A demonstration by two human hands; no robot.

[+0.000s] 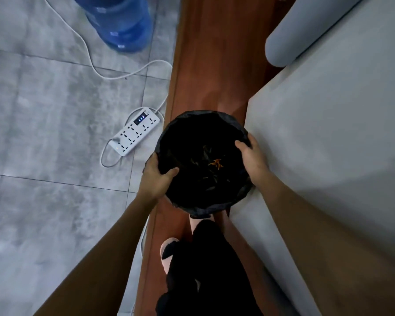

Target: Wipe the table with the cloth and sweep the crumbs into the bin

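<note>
White power strip [136, 133] near bin [193, 116]

A home is suggested, probably a living room. A grey tiled floor [43, 110] is seen beside a strip of wooden boards [214, 65], and what looks like a grey sofa [340, 144] with a rounded arm [306, 35] is set along the right. A blue water jug [121, 21] and a white power strip [135, 133] with a loosely looped cable [89, 58] are seen on the tiles. A small bag-lined bin [198, 115] is kept here, and slippers [167, 249] are worn.

White power strip [134, 134] on grey tiles, blue water jug [120, 23], grey sofa [328, 137]
</note>
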